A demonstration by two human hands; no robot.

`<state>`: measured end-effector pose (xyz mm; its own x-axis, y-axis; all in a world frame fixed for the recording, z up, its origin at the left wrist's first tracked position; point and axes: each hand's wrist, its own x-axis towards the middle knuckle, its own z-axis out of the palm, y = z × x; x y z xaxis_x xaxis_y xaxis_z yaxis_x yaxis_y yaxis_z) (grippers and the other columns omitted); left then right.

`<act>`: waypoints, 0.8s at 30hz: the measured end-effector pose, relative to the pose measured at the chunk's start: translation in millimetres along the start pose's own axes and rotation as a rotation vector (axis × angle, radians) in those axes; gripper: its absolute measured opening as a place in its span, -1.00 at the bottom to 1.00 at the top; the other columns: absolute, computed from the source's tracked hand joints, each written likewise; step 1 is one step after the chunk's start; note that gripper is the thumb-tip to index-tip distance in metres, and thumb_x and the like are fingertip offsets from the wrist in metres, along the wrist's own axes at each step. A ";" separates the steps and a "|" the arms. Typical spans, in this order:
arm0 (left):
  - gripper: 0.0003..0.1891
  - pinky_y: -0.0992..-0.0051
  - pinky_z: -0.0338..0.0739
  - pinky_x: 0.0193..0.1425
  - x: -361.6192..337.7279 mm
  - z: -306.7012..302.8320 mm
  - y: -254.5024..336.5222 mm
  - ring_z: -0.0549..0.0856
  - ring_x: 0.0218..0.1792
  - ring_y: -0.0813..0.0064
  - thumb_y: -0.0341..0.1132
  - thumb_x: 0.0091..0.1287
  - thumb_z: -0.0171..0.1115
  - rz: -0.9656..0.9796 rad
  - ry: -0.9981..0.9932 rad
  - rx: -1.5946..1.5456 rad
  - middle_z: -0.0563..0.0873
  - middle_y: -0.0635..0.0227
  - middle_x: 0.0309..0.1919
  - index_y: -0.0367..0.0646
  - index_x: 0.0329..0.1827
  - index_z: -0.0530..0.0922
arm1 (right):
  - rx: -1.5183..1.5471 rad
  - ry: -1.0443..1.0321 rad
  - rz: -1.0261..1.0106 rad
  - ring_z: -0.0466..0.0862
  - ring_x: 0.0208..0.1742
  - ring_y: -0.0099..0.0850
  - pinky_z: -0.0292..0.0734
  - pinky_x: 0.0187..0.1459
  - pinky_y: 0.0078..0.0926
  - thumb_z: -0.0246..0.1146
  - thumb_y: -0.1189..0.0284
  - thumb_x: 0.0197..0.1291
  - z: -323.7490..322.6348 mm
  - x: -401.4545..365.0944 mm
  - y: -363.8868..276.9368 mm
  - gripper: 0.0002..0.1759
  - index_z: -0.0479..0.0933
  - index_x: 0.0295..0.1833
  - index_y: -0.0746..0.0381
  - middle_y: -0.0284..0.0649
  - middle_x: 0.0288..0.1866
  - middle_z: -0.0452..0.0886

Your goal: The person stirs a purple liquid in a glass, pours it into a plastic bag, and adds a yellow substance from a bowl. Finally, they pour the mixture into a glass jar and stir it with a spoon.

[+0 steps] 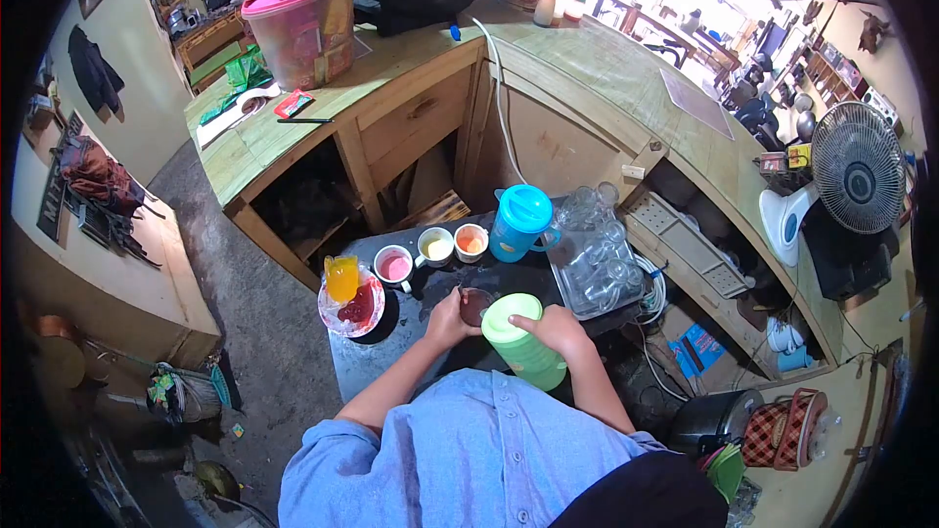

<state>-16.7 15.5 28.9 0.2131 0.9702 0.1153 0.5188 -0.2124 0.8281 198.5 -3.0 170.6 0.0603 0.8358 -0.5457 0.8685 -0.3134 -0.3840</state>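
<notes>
My right hand [556,329] grips a light green lidded pitcher [526,352], thumb over its lid, with the top leaning toward a small cup [476,306]. The fingers of my left hand [449,321] are closed round that cup, which looks brown inside. Just beyond stand three white mugs in a row: one with pink contents [393,266], one with pale yellow [436,246] and one with orange [471,242]. A blue lidded pitcher [522,225] is to their right. On the left, a bowl [342,327] holds red jelly and a yellow container [341,279].
A tray [599,305] of upturned glasses sits at the right of the dark table [357,372]. Behind it curves a wooden counter [411,88] with a pink-lidded tub [303,34]. A white cable [504,98] hangs down its front. A fan [859,168] stands far right.
</notes>
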 end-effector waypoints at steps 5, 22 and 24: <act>-0.24 0.21 0.58 -0.06 -0.1 -2.7 4.9 0.69 -0.12 0.03 -0.06 -0.29 0.66 -0.019 -0.013 0.005 0.67 0.05 -0.21 -0.21 -0.06 0.42 | 0.048 -0.041 -0.047 0.71 -0.06 0.02 0.57 0.03 -0.18 0.27 -0.31 -0.06 4.2 6.1 18.3 -0.08 0.65 -0.10 0.46 0.23 -0.16 0.67; -0.16 0.24 0.56 0.00 1.7 3.3 -6.4 0.67 -0.09 0.08 -0.06 -0.29 0.68 0.051 -0.012 -0.030 0.66 0.09 -0.14 -0.22 0.06 0.41 | 0.902 0.356 -0.162 0.68 -0.17 -0.50 0.52 -0.08 -0.52 0.39 0.27 0.14 34.1 54.7 93.7 -0.56 0.62 0.04 0.34 -0.19 -0.15 0.73; -0.17 0.24 0.55 0.01 1.3 3.4 -7.6 0.67 -0.08 0.09 -0.06 -0.28 0.67 0.042 -0.011 -0.023 0.65 0.09 -0.14 -0.21 0.05 0.42 | 0.753 0.498 -0.141 0.70 -0.15 -0.34 0.53 -0.05 -0.44 0.38 0.24 0.14 45.6 72.4 99.0 -0.52 0.59 0.08 0.34 -0.10 -0.16 0.72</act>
<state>-17.6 17.9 20.9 0.2436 0.9590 0.1447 0.4898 -0.2504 0.8351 266.5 5.9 59.1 0.3354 0.9317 -0.1394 0.3437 -0.2588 -0.9027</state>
